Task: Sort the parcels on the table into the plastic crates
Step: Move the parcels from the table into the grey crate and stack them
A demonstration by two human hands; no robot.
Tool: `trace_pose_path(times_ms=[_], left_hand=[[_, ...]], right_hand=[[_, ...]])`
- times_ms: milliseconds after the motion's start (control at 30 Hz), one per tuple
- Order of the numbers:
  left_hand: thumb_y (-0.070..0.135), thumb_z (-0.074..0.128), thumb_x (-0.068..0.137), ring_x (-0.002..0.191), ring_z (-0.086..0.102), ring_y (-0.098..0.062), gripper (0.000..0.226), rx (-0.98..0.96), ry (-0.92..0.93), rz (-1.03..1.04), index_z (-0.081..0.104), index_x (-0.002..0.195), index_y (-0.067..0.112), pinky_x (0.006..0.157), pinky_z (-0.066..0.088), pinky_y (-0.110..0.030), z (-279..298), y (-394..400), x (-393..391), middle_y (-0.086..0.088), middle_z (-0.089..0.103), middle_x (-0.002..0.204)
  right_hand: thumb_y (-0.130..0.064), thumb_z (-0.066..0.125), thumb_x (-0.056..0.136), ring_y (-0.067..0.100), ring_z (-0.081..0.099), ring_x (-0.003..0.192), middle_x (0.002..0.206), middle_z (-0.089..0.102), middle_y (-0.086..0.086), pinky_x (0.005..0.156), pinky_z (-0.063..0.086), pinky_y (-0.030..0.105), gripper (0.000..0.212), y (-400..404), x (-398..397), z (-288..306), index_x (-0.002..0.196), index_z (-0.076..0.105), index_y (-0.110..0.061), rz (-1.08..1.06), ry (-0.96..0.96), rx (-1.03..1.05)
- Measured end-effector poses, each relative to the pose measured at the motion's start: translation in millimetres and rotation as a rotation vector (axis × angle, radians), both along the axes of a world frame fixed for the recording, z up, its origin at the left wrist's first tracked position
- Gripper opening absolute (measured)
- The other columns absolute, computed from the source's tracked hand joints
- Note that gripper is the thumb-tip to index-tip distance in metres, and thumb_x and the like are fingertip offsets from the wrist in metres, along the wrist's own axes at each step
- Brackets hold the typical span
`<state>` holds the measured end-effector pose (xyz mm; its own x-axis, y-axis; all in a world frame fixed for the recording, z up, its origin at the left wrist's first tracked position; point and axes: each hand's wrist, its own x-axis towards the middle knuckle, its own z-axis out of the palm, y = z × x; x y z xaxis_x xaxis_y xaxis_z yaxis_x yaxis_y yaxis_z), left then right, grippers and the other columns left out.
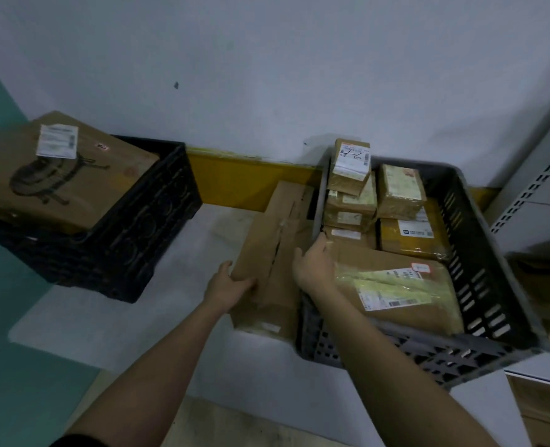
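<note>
A long brown cardboard parcel (273,250) lies on the white table (176,317), pressed against the left wall of the grey plastic crate (480,253). My left hand (231,285) grips the parcel's near left edge. My right hand (312,269) holds its right side, fingers curled over the top by the crate wall. The grey crate holds several taped brown parcels, among them a large one with a yellow-green label (399,285) and a small stack (351,185). A black crate (131,227) at the left carries a big box (60,175) with a chair drawing.
A white wall with a yellow strip (234,179) runs behind the table. Grey perforated shelving (538,182) stands at the right, with dark items below it. A teal surface (5,317) lies to the left of the table.
</note>
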<state>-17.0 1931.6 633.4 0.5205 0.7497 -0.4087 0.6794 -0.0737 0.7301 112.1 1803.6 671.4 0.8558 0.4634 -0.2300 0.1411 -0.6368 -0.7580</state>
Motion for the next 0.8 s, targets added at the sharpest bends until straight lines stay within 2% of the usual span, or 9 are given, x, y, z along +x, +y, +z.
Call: trace_pose_path(times_ms=[167, 267, 333, 433, 533, 633, 700, 800], left_hand=[[0.043, 0.075, 0.084, 0.106, 0.062, -0.027, 0.058, -0.282, -0.136, 0.070, 0.055, 0.133, 0.019, 0.096, 0.053, -0.047, -20, 5, -3, -0.004, 0.063, 0.124], [0.037, 0.072, 0.087, 0.105, 0.063, -0.027, 0.046, -0.217, -0.165, 0.076, 0.059, 0.126, 0.017, 0.096, 0.052, -0.042, -24, 5, -1, -0.005, 0.066, 0.121], [0.035, 0.072, 0.088, 0.103, 0.063, -0.027, 0.035, -0.188, -0.179, 0.069, 0.061, 0.118, 0.019, 0.094, 0.052, -0.041, -24, 4, -1, -0.006, 0.067, 0.118], [0.034, 0.073, 0.085, 0.103, 0.064, -0.028, 0.031, -0.158, -0.185, 0.082, 0.062, 0.111, 0.021, 0.095, 0.052, -0.043, -22, 3, -7, -0.007, 0.069, 0.115], [0.025, 0.071, 0.089, 0.101, 0.061, -0.025, 0.023, -0.178, -0.211, 0.098, 0.059, 0.108, 0.020, 0.095, 0.050, -0.038, -19, 4, -21, -0.005, 0.067, 0.116], [0.013, 0.063, 0.094, 0.093, 0.056, -0.019, 0.015, -0.129, -0.204, 0.067, 0.053, 0.102, 0.019, 0.083, 0.045, -0.029, -13, 17, -39, 0.001, 0.061, 0.113], [0.010, 0.065, 0.090, 0.093, 0.062, -0.021, 0.016, -0.068, -0.220, 0.039, 0.061, 0.103, 0.019, 0.085, 0.051, -0.032, -5, 33, -51, -0.005, 0.068, 0.114], [0.014, 0.071, 0.084, 0.108, 0.064, -0.026, 0.045, 0.084, -0.255, 0.003, 0.063, 0.127, 0.017, 0.099, 0.051, -0.043, 13, 56, -67, -0.004, 0.069, 0.121]], right_hand=[[-0.033, 0.038, 0.103, 0.041, 0.047, 0.128, 0.150, 0.041, 0.017, 0.102, 0.043, 0.057, 0.063, 2, 0, -4, 0.156, 0.006, -0.020, -0.046, -0.038, -0.029], [-0.035, 0.037, 0.101, 0.043, 0.054, 0.118, 0.141, 0.049, 0.019, 0.095, 0.048, 0.058, 0.060, 0, -4, -1, 0.153, 0.008, -0.024, -0.060, -0.060, -0.061], [-0.033, 0.037, 0.101, 0.041, 0.053, 0.122, 0.145, 0.047, 0.017, 0.099, 0.047, 0.056, 0.062, -2, -6, 3, 0.155, 0.008, -0.022, -0.057, -0.065, -0.055], [-0.031, 0.036, 0.102, 0.038, 0.051, 0.126, 0.150, 0.043, 0.015, 0.102, 0.045, 0.053, 0.063, -4, -10, 9, 0.157, 0.007, -0.021, -0.048, -0.071, -0.054], [-0.029, 0.036, 0.102, 0.037, 0.057, 0.114, 0.140, 0.051, 0.015, 0.095, 0.049, 0.052, 0.058, -4, -13, 14, 0.154, 0.014, -0.021, -0.055, -0.059, -0.044], [-0.026, 0.038, 0.101, 0.035, 0.061, 0.104, 0.131, 0.056, 0.017, 0.090, 0.052, 0.051, 0.056, -2, -16, 17, 0.153, 0.017, -0.020, -0.081, -0.062, -0.060], [-0.023, 0.039, 0.100, 0.036, 0.059, 0.110, 0.135, 0.053, 0.018, 0.093, 0.051, 0.050, 0.059, -1, -16, 19, 0.154, 0.016, -0.019, -0.095, -0.067, -0.081], [-0.023, 0.043, 0.097, 0.037, 0.057, 0.115, 0.139, 0.051, 0.018, 0.096, 0.050, 0.049, 0.060, -1, -16, 21, 0.153, 0.020, -0.019, -0.103, -0.060, -0.098]])
